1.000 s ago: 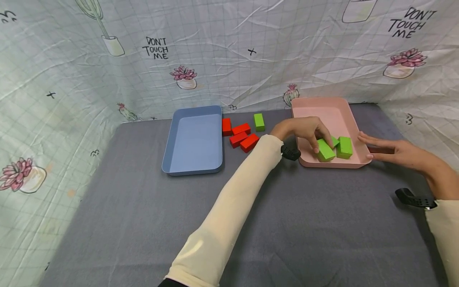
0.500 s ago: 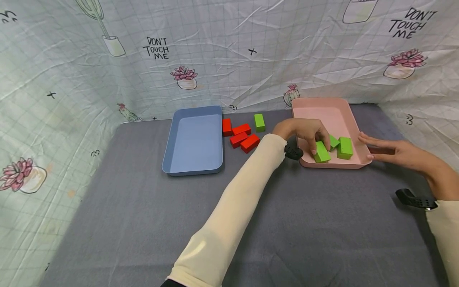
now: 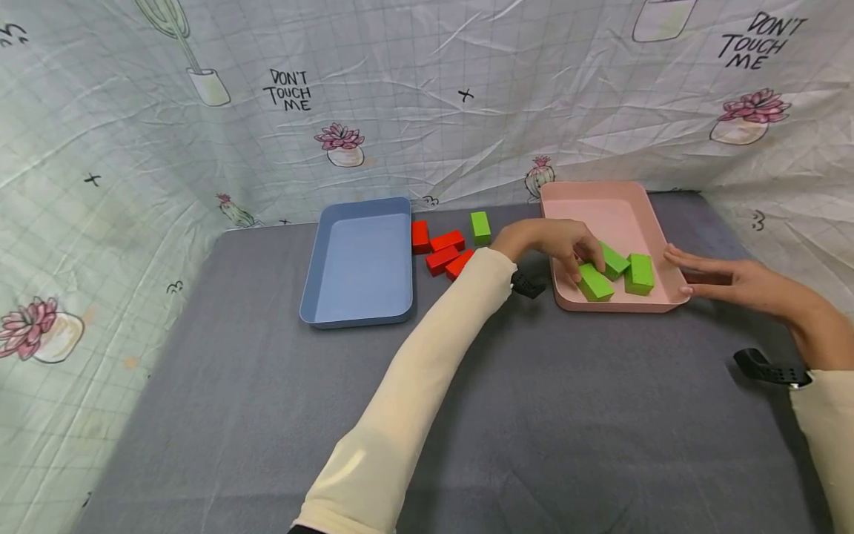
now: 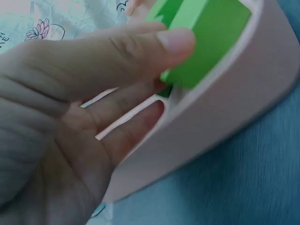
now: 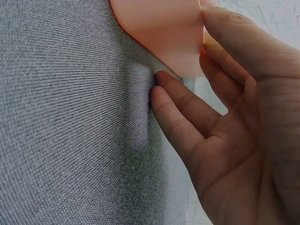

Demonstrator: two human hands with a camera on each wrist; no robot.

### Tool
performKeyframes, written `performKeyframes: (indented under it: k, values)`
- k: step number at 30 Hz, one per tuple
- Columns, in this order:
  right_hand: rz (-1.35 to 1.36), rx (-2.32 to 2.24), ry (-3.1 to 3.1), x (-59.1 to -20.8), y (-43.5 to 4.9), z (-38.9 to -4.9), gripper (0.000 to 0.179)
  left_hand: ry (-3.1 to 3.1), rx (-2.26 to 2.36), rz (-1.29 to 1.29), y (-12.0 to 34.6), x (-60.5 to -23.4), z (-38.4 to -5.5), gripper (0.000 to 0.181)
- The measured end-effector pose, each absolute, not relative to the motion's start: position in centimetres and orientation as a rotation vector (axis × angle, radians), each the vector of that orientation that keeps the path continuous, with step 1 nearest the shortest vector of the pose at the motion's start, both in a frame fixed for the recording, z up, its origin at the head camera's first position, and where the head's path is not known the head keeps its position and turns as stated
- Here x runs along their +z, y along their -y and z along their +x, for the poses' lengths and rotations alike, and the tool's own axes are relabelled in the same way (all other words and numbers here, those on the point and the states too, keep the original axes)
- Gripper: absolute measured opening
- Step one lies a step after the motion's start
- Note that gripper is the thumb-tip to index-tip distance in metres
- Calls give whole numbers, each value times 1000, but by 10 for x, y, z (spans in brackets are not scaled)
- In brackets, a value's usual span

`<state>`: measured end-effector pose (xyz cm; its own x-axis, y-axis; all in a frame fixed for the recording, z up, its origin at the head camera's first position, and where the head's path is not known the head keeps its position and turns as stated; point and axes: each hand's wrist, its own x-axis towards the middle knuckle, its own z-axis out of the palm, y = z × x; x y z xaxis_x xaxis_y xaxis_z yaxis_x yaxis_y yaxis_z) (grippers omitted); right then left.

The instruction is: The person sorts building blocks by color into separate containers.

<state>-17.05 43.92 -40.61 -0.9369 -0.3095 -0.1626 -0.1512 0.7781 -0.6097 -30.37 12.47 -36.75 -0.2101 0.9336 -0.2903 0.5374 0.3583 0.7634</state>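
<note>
- Hanging at far left and across the back: pale grid-printed cloth (image 3: 40, 245) with plant drawings, meeting the grey surface (image 3: 253, 371).
- Blue tray (image 3: 360, 267): lies flat on the surface, long side running away from the person.
- Four red blocks (image 3: 443, 260): loose cluster just right of the blue tray; the nearest partly covered by the left sleeve (image 3: 394, 400).
- Lone green block (image 3: 480, 228): on the surface, beside the reds, toward the back.
- Left hand (image 3: 557, 239): over the left wall of the pink tray (image 3: 600, 204); grip clamped, thumb and fingers pinching one end of the near green block (image 3: 595, 284), inside that tray by its near wall.
- Two more green blocks (image 3: 639, 274): same tray, just to the right.
- Right hand (image 3: 740, 282): grip apart, fingers extended, fingertips touching the tray's right wall from outside.
</note>
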Motion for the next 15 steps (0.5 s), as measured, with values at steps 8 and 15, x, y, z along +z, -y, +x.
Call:
performKeyframes:
  k: [8,15]
  values:
    - [-385,-923,-2724,-408,-441,-170,65,-2023,675,1402,-89,-353,-309,28]
    - [-395,-936,-2710,-408,-441,-170,65,-2152,687,1402,-57,-347,-318,30]
